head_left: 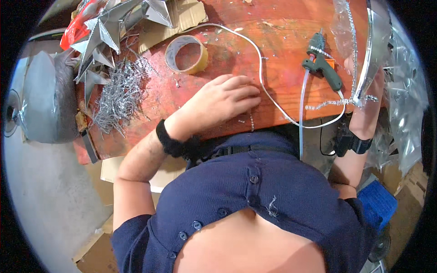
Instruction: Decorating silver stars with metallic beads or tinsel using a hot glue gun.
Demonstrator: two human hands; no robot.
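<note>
My left hand (233,94) lies palm down near the table's front edge, fingers extended and slightly bent. A thin silver tinsel strand (252,120) shows just below its fingers. At the right, my right hand (371,96) is partly hidden behind a shiny silver pointed piece (369,59), like a star's arm, which it appears to hold; its fingertips show at the left side. Tinsel (352,27) runs along the piece, and another tinsel length (325,105) lies across its lower tip. Left of this hand lies a dark green glue gun (322,63) with a glue stick (302,109) sticking out.
A tape roll (203,63) sits on the red wooden table (227,50). A white cord (260,63) loops across it. A tinsel heap (120,93), silver stars (102,34) and cardboard (182,20) occupy the left. Clear plastic bags (405,100) hang at the right.
</note>
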